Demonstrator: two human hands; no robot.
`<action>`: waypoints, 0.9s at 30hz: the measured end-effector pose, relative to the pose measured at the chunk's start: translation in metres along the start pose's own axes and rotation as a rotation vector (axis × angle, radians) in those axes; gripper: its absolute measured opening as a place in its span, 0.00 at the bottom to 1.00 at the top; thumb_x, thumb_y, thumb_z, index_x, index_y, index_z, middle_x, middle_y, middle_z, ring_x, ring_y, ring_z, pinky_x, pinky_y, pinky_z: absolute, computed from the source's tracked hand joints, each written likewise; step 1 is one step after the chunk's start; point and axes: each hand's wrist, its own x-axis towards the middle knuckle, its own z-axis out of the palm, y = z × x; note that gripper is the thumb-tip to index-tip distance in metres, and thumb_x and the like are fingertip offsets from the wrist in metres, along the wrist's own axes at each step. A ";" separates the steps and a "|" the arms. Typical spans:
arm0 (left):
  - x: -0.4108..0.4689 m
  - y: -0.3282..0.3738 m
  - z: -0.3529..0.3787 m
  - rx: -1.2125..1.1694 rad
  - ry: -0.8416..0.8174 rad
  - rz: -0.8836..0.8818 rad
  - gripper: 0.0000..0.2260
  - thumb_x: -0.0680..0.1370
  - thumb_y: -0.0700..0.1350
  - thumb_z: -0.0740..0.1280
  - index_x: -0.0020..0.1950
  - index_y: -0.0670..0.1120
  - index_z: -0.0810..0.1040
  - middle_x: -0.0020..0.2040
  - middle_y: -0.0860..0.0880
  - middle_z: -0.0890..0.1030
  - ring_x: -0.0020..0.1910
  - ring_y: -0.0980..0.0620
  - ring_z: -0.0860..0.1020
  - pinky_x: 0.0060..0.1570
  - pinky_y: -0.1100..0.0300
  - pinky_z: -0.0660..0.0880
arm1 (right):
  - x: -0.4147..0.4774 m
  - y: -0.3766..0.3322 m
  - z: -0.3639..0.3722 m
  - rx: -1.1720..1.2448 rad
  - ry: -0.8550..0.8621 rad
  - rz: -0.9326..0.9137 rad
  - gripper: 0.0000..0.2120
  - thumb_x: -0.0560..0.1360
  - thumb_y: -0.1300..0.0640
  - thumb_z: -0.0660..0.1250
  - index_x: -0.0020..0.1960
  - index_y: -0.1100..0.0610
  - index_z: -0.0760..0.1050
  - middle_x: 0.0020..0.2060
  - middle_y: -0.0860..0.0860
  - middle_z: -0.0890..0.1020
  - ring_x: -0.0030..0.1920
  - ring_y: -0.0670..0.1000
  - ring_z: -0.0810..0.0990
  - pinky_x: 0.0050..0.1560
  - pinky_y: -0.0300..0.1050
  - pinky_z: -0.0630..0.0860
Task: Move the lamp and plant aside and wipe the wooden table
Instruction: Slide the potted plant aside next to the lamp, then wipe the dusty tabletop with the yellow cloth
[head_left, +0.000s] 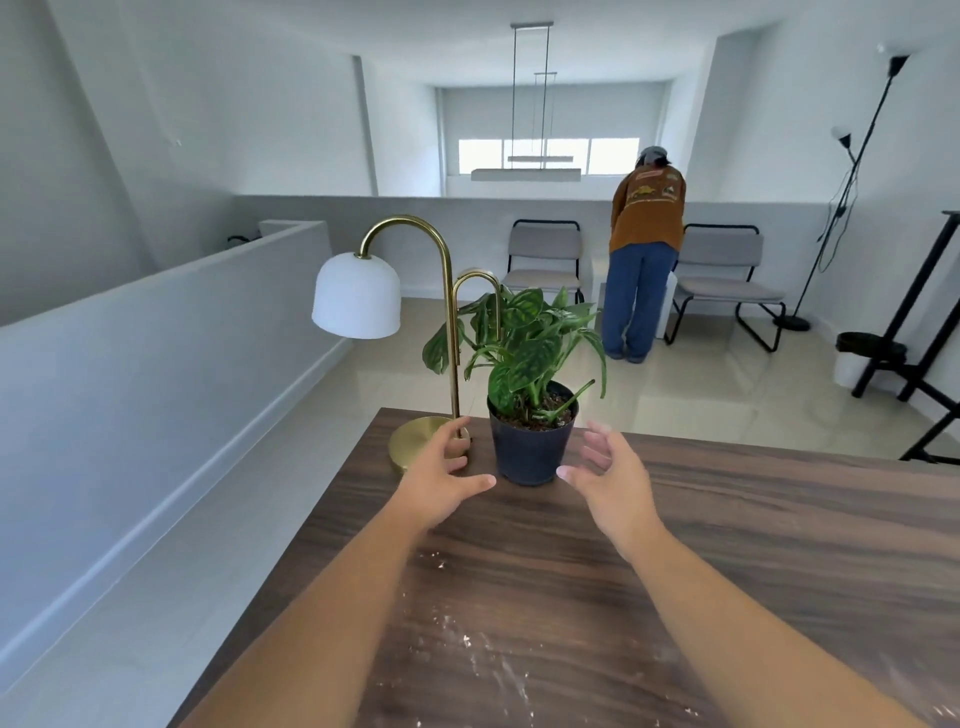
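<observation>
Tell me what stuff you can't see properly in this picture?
Head view, the only one:
- Lamp: its second, smaller arm ends behind the plant leaves, so any shade there is hidden.
- Lamp base: partly covered by the left hand.
- Right hand: its fingers are motion-blurred.
- Wooden table: cut off by the bottom and right edges.
- Person at the back: turned away, hands hidden.

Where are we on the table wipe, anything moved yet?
Nothing looks done: the lamp and plant stand at the table's far corner. In hand: left hand and right hand open either side of the pot, no grip yet. Left: move both, wipe the white specks; no cloth visible.
</observation>
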 end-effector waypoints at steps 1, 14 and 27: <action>-0.013 0.003 -0.009 0.059 0.026 0.011 0.34 0.69 0.42 0.75 0.70 0.57 0.65 0.62 0.52 0.74 0.60 0.53 0.74 0.48 0.66 0.73 | -0.013 -0.003 0.000 -0.020 -0.003 -0.015 0.30 0.69 0.68 0.73 0.69 0.55 0.69 0.63 0.51 0.76 0.60 0.48 0.75 0.62 0.43 0.73; -0.244 -0.054 -0.126 0.610 0.116 -0.068 0.15 0.69 0.50 0.74 0.54 0.58 0.78 0.50 0.58 0.80 0.48 0.62 0.76 0.53 0.63 0.73 | -0.217 -0.021 0.077 -0.454 -0.624 -0.428 0.09 0.73 0.54 0.70 0.52 0.54 0.81 0.45 0.47 0.81 0.43 0.39 0.75 0.46 0.27 0.68; -0.297 -0.055 -0.136 0.690 -0.042 -0.036 0.07 0.72 0.52 0.72 0.44 0.52 0.76 0.47 0.53 0.75 0.47 0.55 0.73 0.49 0.60 0.71 | -0.258 -0.033 0.104 -1.012 -0.869 -0.394 0.20 0.72 0.46 0.70 0.52 0.63 0.78 0.44 0.55 0.74 0.49 0.57 0.78 0.46 0.46 0.71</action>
